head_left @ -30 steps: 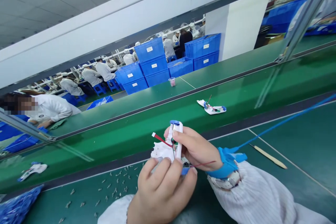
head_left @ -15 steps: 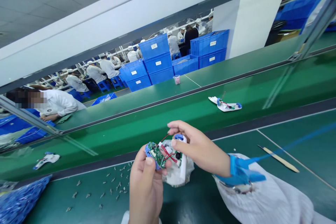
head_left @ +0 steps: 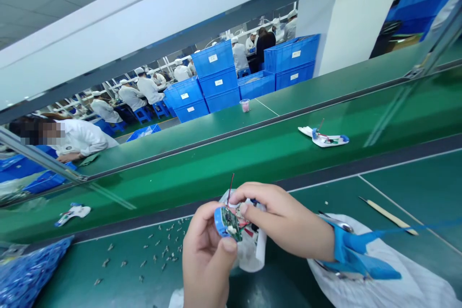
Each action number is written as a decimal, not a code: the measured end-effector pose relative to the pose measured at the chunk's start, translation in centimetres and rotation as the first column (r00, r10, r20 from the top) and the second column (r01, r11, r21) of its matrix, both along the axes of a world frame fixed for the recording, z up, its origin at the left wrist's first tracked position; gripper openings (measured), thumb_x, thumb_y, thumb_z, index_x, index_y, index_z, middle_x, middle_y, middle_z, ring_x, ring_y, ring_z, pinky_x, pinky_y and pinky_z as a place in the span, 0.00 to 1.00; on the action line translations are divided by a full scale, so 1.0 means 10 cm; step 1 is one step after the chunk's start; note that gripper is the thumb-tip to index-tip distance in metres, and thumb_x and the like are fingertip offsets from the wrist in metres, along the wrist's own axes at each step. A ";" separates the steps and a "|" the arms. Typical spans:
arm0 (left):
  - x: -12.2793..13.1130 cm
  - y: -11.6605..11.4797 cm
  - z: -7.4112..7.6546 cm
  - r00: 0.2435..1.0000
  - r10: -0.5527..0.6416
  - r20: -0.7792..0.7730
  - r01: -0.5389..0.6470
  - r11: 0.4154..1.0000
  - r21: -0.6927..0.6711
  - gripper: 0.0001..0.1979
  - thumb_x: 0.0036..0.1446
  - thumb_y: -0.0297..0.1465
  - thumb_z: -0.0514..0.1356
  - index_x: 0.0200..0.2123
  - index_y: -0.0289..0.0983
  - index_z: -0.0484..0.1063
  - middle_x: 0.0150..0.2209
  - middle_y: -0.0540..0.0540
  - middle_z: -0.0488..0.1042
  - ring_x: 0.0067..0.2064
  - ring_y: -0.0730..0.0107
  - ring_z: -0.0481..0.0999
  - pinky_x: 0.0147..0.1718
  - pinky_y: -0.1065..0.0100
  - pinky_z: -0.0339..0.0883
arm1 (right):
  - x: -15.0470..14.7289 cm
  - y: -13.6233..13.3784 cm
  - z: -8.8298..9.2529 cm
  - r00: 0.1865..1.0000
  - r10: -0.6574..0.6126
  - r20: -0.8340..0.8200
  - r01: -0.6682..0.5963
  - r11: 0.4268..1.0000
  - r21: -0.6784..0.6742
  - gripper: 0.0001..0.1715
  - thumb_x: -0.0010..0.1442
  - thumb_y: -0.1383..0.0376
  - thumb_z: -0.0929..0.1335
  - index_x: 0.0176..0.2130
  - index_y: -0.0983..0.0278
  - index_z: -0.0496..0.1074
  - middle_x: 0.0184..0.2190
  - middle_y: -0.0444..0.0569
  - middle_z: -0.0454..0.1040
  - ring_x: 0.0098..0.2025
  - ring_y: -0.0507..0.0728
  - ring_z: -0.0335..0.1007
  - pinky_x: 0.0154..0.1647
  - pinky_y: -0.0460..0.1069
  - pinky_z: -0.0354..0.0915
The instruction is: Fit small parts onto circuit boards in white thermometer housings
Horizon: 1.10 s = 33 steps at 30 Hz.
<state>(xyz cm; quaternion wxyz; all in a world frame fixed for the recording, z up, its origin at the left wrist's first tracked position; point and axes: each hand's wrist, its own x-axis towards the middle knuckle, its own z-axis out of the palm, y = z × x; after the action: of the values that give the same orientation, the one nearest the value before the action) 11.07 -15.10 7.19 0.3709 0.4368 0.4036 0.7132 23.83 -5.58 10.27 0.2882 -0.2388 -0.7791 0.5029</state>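
My left hand [head_left: 207, 260] pinches a small green circuit board with a blue rim [head_left: 227, 223] between thumb and fingers. My right hand [head_left: 285, 221] is closed over the white plastic housing [head_left: 252, 250] that hangs behind the board, its fingertips touching the board's red wires. One thin red wire [head_left: 230, 186] sticks up above the hands. A blue strap [head_left: 352, 255] wraps my right wrist, with a blue cord trailing right.
Several small loose parts [head_left: 159, 252] lie scattered on the green bench to the left. A wooden stick [head_left: 388, 212] lies at right. Two similar white units [head_left: 327, 138] [head_left: 74, 213] ride the conveyor belt. A person in white sits across at far left; blue crates [head_left: 216, 79] stand behind.
Both hands have drawn closer together and slightly lower. My right hand has closed further over the housing, and the board now faces me more squarely. The unit on the belt moved right.
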 end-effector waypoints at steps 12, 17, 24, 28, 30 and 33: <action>0.00 -0.05 0.14 0.786 0.248 -0.567 -0.103 0.956 0.275 0.15 0.53 0.40 0.65 0.44 0.42 0.75 0.34 0.46 0.78 0.35 0.67 0.78 0.32 0.74 0.73 | -0.08 0.14 -0.14 0.897 0.402 -0.183 -0.436 0.737 -0.516 0.08 0.50 0.64 0.66 0.25 0.68 0.67 0.23 0.43 0.66 0.26 0.49 0.61 0.28 0.44 0.59; 0.06 -0.05 0.16 0.565 0.514 -0.645 -0.181 0.840 0.511 0.13 0.52 0.35 0.66 0.42 0.39 0.75 0.33 0.46 0.79 0.32 0.67 0.79 0.32 0.73 0.73 | -0.09 0.17 -0.18 0.857 0.492 -0.153 -0.491 0.691 -0.530 0.04 0.44 0.68 0.67 0.25 0.68 0.67 0.21 0.41 0.63 0.25 0.47 0.57 0.27 0.42 0.55; 0.15 -0.09 0.07 0.553 0.597 -0.580 -0.445 0.801 0.400 0.11 0.53 0.37 0.64 0.40 0.43 0.74 0.33 0.49 0.76 0.34 0.68 0.76 0.34 0.70 0.70 | -0.09 0.12 -0.16 0.902 0.396 -0.173 -0.427 0.756 -0.497 0.10 0.49 0.63 0.68 0.25 0.67 0.65 0.22 0.41 0.62 0.25 0.48 0.56 0.27 0.44 0.54; 0.19 -0.05 0.07 0.777 0.517 -0.360 -0.561 0.828 -0.021 0.12 0.52 0.40 0.66 0.38 0.43 0.74 0.32 0.51 0.75 0.32 0.71 0.74 0.31 0.73 0.68 | -0.05 0.03 -0.09 0.989 0.127 -0.077 -0.143 0.953 -0.266 0.11 0.59 0.64 0.62 0.27 0.66 0.65 0.26 0.45 0.68 0.29 0.52 0.62 0.31 0.47 0.57; 0.20 -0.01 0.10 0.868 0.445 -0.219 -0.478 0.868 -0.131 0.13 0.51 0.41 0.66 0.38 0.43 0.74 0.32 0.51 0.75 0.32 0.72 0.74 0.32 0.75 0.67 | -0.04 -0.03 -0.09 0.995 -0.080 -0.065 0.078 0.996 -0.031 0.12 0.61 0.66 0.60 0.27 0.65 0.65 0.28 0.45 0.69 0.33 0.54 0.64 0.35 0.49 0.57; 0.22 0.04 0.13 0.943 0.328 -0.061 -0.334 0.927 -0.173 0.13 0.50 0.41 0.68 0.36 0.41 0.74 0.30 0.52 0.75 0.32 0.75 0.74 0.31 0.77 0.66 | -0.07 -0.12 -0.13 0.946 -0.292 -0.138 0.321 0.901 0.290 0.12 0.62 0.69 0.59 0.28 0.64 0.67 0.30 0.45 0.72 0.43 0.57 0.65 0.45 0.53 0.56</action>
<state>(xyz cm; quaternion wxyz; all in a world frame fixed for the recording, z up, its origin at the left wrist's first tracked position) 13.26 -14.65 8.49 0.2773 0.3380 0.5402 0.7190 23.17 -6.78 8.96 0.4330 -0.2872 -0.7867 0.3335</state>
